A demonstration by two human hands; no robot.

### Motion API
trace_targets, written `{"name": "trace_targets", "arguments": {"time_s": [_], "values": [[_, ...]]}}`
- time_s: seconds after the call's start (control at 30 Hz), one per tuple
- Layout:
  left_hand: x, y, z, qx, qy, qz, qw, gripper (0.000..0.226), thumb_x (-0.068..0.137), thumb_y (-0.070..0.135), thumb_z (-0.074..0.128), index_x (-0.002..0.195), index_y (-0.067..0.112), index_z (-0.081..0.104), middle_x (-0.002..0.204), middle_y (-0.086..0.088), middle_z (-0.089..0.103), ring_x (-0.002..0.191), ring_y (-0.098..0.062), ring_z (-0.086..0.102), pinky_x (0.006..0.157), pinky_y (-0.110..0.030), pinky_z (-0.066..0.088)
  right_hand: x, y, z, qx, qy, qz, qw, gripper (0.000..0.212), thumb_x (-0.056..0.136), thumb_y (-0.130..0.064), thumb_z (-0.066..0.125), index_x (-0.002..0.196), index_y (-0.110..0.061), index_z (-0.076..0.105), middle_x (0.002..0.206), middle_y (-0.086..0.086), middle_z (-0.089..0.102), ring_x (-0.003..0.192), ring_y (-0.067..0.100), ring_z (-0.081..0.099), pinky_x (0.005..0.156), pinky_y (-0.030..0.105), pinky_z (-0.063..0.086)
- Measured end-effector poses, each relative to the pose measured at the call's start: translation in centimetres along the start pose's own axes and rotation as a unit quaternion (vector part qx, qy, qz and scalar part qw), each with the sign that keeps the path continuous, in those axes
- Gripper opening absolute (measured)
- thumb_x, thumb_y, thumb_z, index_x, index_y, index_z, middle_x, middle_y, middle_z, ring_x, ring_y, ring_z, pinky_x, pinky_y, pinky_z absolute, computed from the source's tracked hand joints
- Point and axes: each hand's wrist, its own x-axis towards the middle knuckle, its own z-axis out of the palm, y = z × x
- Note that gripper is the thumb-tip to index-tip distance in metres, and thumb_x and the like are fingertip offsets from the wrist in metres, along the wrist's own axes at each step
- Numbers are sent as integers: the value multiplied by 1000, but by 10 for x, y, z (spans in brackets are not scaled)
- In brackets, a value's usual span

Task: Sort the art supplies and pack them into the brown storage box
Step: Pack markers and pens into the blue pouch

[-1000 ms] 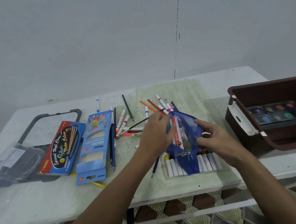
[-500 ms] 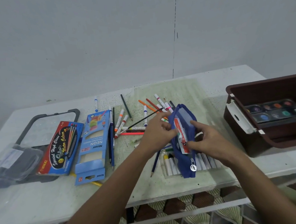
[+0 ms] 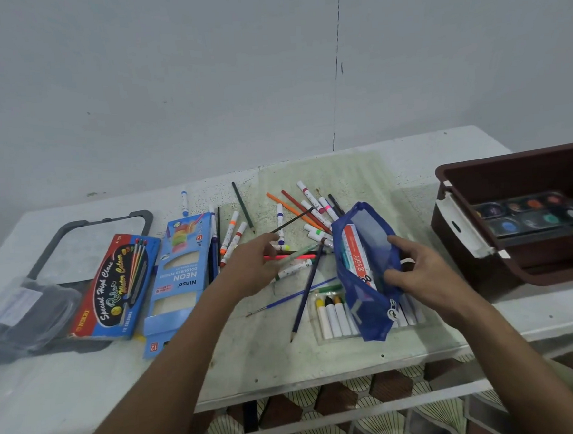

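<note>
My right hand (image 3: pixel 419 272) grips the side of a blue mesh pouch (image 3: pixel 364 242), held upright and gaping over the table, with a white "g'soft" pack inside it. My left hand (image 3: pixel 253 266) is off the pouch and hovers with relaxed fingers over the loose markers and pencils (image 3: pixel 311 212), its fingertips near a white marker and a pink pencil. The brown storage box (image 3: pixel 510 166) stands open at the right with a paint palette (image 3: pixel 530 215) in it. A clear pack of crayons (image 3: pixel 333 314) lies under the pouch.
A blue neon coloured-pencil box (image 3: pixel 181 280) and a red-and-blue water colour box (image 3: pixel 115 284) lie at the left. Beyond them are a grey lid frame (image 3: pixel 77 226) and a clear plastic bag (image 3: pixel 19 313). A thin brush (image 3: pixel 283 302) lies near the front.
My left hand has let go of the pouch and moved left toward the loose markers. My right hand still holds the pouch, now more open.
</note>
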Motion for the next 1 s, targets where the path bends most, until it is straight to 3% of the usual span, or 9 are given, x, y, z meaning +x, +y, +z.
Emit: {"name": "trace_targets", "arguments": {"time_s": [0.2,0.4,0.5,0.63,0.73,0.83,0.93,1.0], "values": [[3,-2,7,-6,11,17,1000,49,88,27,63,135,24,48,95,8,60,85,-10,57,77,-29,49,-1,5,-4,9,22,-7,1000,72,84,-3,65,147,-16,33,112,1,58,94,16,64,74,31,55],[4,0,9,12,1,27,1000,49,90,18,63,136,23,48,93,11,60,79,-7,57,72,-24,47,-4,7,-14,17,29,-7,999,73,84,1,64,147,-16,32,110,-4,56,92,15,64,69,26,54],[2,15,3,-24,17,44,999,53,88,21,66,137,25,46,87,14,59,72,-3,57,63,-15,42,-5,7,-16,16,35,-10,999,74,83,0,66,147,-16,32,109,-3,56,92,16,64,68,27,54],[-3,58,-7,-103,53,86,990,56,84,23,70,135,28,47,82,13,66,67,1,61,62,-8,44,-5,8,-13,29,39,-22,999,78,79,-4,71,146,-16,34,112,1,57,94,18,64,77,36,56],[-10,90,-7,-170,13,95,981,56,79,22,74,130,24,50,80,10,71,68,-3,66,68,-21,53,-4,8,-10,33,29,-26,999,79,78,-6,73,146,-18,35,115,-1,58,95,15,64,77,33,55],[-13,109,3,-221,-59,62,971,41,80,17,73,118,16,58,78,-1,73,64,-12,69,57,-29,55,-2,10,-8,31,31,-34,998,82,76,-10,77,146,-19,36,117,-2,60,99,15,64,79,33,56],[-10,119,13,-166,-39,45,984,21,77,19,71,97,13,73,73,3,70,57,-5,63,53,-21,51,-2,12,-7,37,31,-44,998,84,74,-11,79,146,-20,37,117,0,62,99,18,65,83,37,57],[-9,125,16,-112,-18,56,992,13,77,18,68,86,14,77,69,7,68,59,-3,61,56,-18,49,-3,12,-6,42,29,-52,997,82,74,-7,77,145,-20,37,112,0,63,93,14,67,77,31,56]]}}
